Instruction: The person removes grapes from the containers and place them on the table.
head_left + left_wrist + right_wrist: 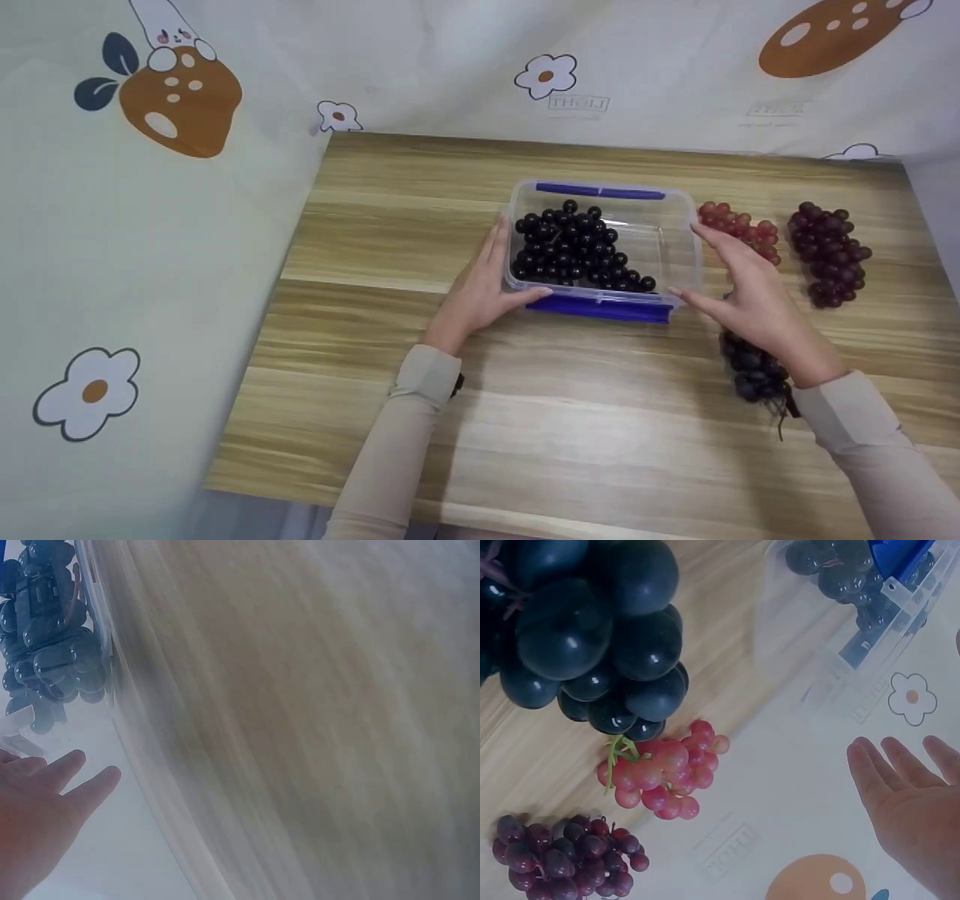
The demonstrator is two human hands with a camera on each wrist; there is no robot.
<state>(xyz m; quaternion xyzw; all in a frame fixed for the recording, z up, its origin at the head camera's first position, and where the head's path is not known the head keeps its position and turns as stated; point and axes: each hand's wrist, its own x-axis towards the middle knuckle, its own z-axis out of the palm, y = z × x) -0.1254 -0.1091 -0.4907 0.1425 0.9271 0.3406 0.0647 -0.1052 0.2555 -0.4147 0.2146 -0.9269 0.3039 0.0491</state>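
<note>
The left hand (pixel 484 289) lies along the left wall of the clear plastic food container (pixel 679 229), fingers straight and thumb reaching over the front edge. The right hand (pixel 750 300) mirrors it at the right end, its fingers extended too, thumb by the front corner. Neither is clenched or hooked around the plastic; the box sits between two flat palms. How firmly the right fingertips touch is hard to judge, since the right wrist view catches the container only partly.

With so shallow a hold, smooth walls could slip if the box were lifted or turned. The cluster of black grapes (pixel 566 247) inside lies mostly to the left, so that end would probably dip first, and the fruit could slide. The blue front latch (pixel 600 309) sticks out and might snag a thumb.

Farther out, the blue-black grape bunch (pixel 754 371) lies beneath the right wrist, where a low sleeve could drag it by its stem. The red grapes (pixel 739 227), just beside the right end, could be nudged into the purple grapes (pixel 829 251) by a rightward push across the wooden table (pixel 360 232).
</note>
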